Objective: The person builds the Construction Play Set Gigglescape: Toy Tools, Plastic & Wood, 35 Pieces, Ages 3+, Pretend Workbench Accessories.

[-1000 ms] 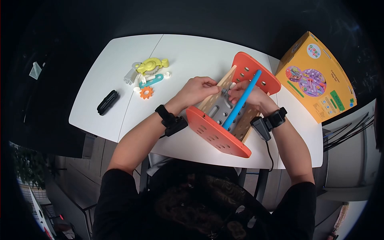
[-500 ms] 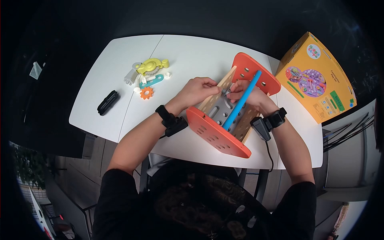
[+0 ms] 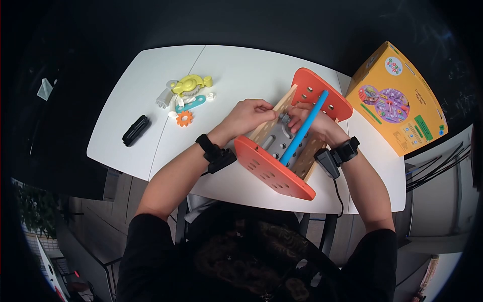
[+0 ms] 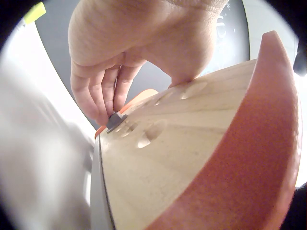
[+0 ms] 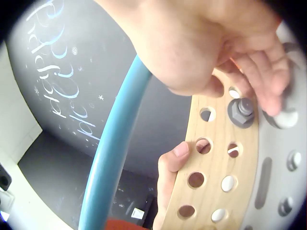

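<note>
The toy workbench point(image 3: 275, 170) stands tilted on the table, with orange end plates, a blue bar point(image 3: 304, 128), holed wooden side panels and a grey inner board. A grey bolt point(image 4: 115, 121) pokes through the far wooden panel point(image 5: 195, 180), and a grey nut point(image 5: 241, 115) sits around its end on the inner face. My left hand point(image 3: 249, 115) holds the bolt's head at the outer face, its thumb resting at the panel's edge. Inside the bench, beside the nut, my right hand point(image 3: 319, 122) has loosely bent fingers, fingertips close over the grey board.
Left on the white table point(image 3: 166, 146) lie a yellow-green toy saw point(image 3: 191, 83), a teal strip point(image 3: 191, 103), an orange gear point(image 3: 184, 119) and small white pieces. A black case point(image 3: 136, 131) lies nearer the left edge. The yellow box point(image 3: 402, 100) stands at the right.
My right fingers have come off the nut and shifted a little to the right, leaving it in sight. My left hand stays at the panel.
</note>
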